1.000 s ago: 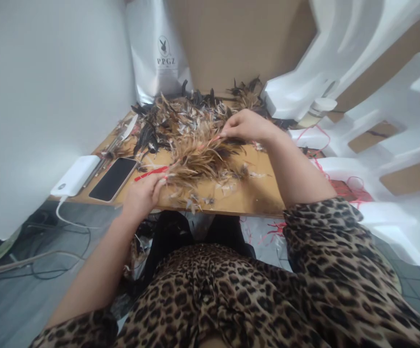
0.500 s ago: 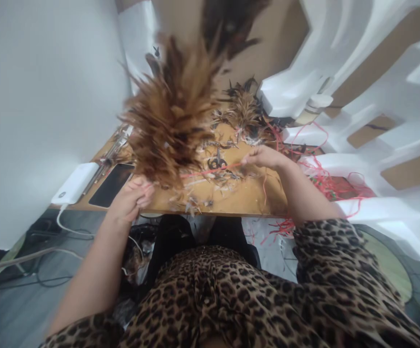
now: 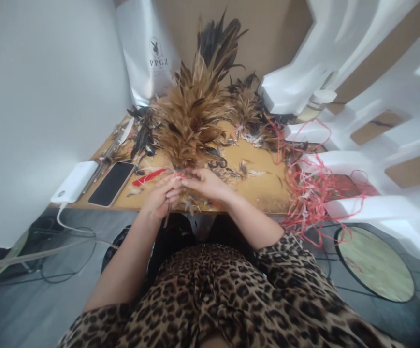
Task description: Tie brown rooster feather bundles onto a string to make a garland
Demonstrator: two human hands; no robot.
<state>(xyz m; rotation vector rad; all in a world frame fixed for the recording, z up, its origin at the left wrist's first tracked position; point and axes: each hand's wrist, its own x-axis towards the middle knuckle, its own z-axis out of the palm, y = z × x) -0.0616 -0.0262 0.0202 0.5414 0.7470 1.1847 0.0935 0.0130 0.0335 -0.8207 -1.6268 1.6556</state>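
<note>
A large bundle of brown feathers with dark tips point(image 3: 194, 116) stands out away from me over the table. My left hand point(image 3: 162, 195) is closed around its stem end. Close against it, my right hand point(image 3: 205, 184) pinches red string point(image 3: 179, 176) at the base of the bundle. The fingertips of both hands nearly touch there and partly hide the string. A flat red strip point(image 3: 148, 177) lies just beyond my left hand.
A phone point(image 3: 111, 184) and a white power bank point(image 3: 75, 181) lie at the left. Tangled red string point(image 3: 313, 198) hangs over the table's right side. A smaller feather bundle point(image 3: 246, 107) and a bottle point(image 3: 316, 104) are farther back. Feather scraps point(image 3: 244, 169) litter the wooden table point(image 3: 264, 193).
My right hand has moved left to meet my left hand, and the stretched red string is now gathered at the bundle. My left hand and the feathers have shifted right.
</note>
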